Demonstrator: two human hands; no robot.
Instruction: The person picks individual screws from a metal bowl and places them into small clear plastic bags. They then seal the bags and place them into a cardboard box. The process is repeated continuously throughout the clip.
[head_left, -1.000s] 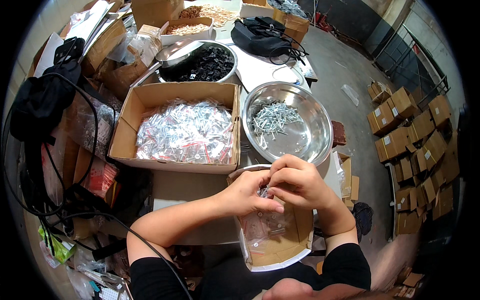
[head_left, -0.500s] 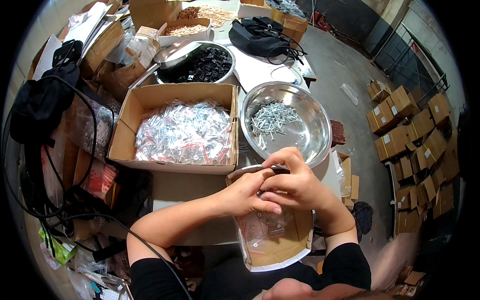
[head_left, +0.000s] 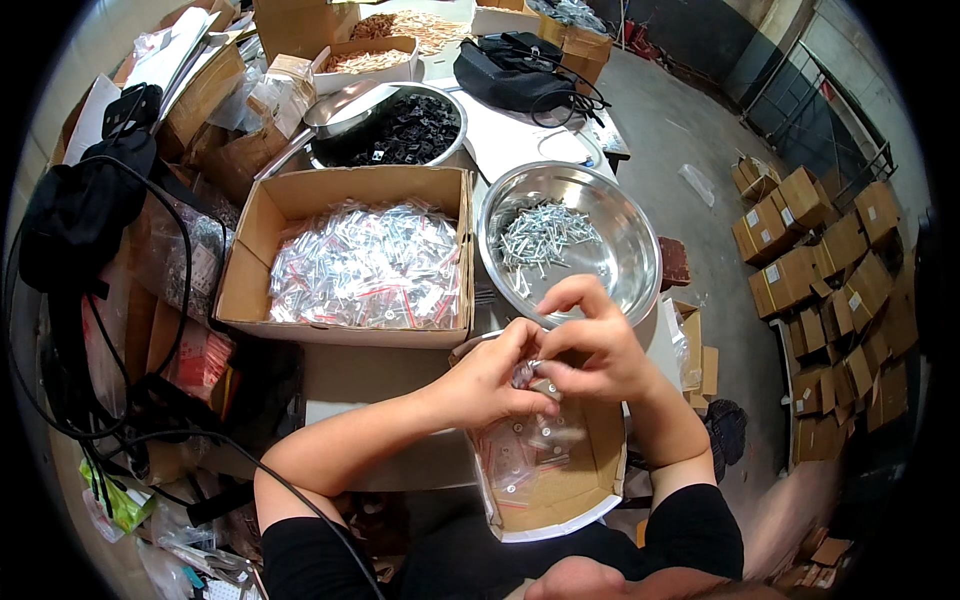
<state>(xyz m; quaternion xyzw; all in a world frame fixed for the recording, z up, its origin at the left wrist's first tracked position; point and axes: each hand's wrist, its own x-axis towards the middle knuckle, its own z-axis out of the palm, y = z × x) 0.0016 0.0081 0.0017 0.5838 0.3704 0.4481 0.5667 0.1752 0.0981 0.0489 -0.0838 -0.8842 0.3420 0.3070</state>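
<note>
Over a shallow cardboard tray point(head_left: 592, 490), my hands work close together. My left hand point(head_left: 490, 380) is closed around a small clear plastic bag point(head_left: 523, 375), which shows between its thumb and fingers. My right hand point(head_left: 600, 350) has its thumb and fingers pinched at the mouth of that bag; a tiny shiny piece seems to be there, too small to name. Several flat clear zip bags point(head_left: 508, 458), some with small round white pieces, lie in the tray. Just beyond my right hand stands a steel bowl point(head_left: 625, 270) with a heap of screws point(head_left: 545, 235).
An open cardboard box point(head_left: 350, 335) full of filled clear bags sits left of the bowl. Behind it are a pan of black parts point(head_left: 415, 130) and a black bag point(head_left: 515, 65). Cables point(head_left: 190, 432) hang at the left. Stacked cartons point(head_left: 800, 205) stand on the floor at right.
My right hand has drawn slightly away from my left, its index finger lifting. The small bag in my left hand now shows more clearly between them.
</note>
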